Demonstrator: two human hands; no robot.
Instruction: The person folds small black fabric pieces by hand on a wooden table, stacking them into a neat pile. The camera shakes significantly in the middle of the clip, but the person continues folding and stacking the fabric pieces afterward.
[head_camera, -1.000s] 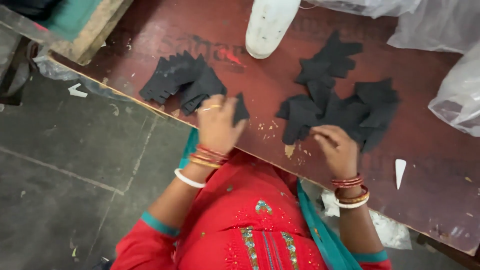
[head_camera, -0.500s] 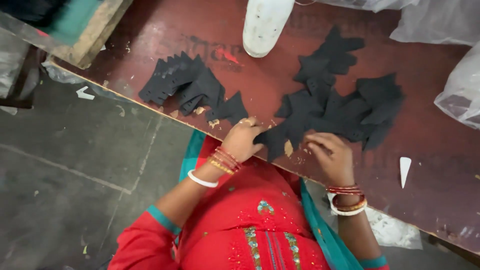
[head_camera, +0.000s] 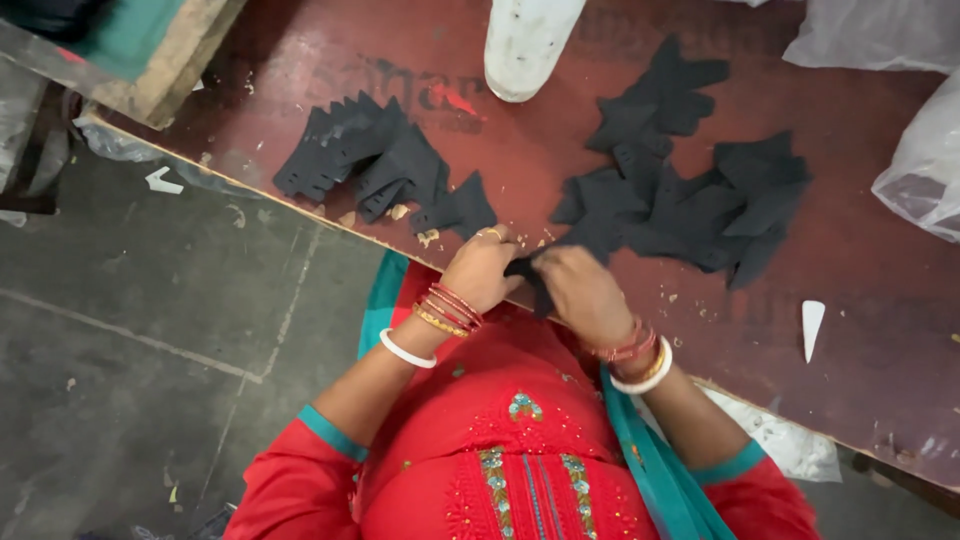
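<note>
Both hands met at the near edge of the dark red worktop (head_camera: 880, 330), close against the person's red tunic. Left hand (head_camera: 482, 268) and right hand (head_camera: 580, 292) were closed together on one black cut piece (head_camera: 528, 278), fingers pinched on it from either side, the piece held just off the worktop edge between them. Left wrist: several red and gold bangles plus one white one; right wrist the same sort of set. Two groups of black cut pieces lay on the worktop. The left stack (head_camera: 375, 165) was fanned and overlapping, its notched edges showing; exact count could not be told. The right heap (head_camera: 690, 190) was loose and spread wider, pieces lying across one another, too many overlaps to count. One white cylindrical container (head_camera: 528, 40) stood at the far side between the two groups. One small white pointed scrap (head_camera: 812, 322) lay alone to the right, well apart from the heap. Two clear plastic bags (head_camera: 925, 170) sat at the far right. Pale crumbs were scattered near the worktop edge beside the hands.
</note>
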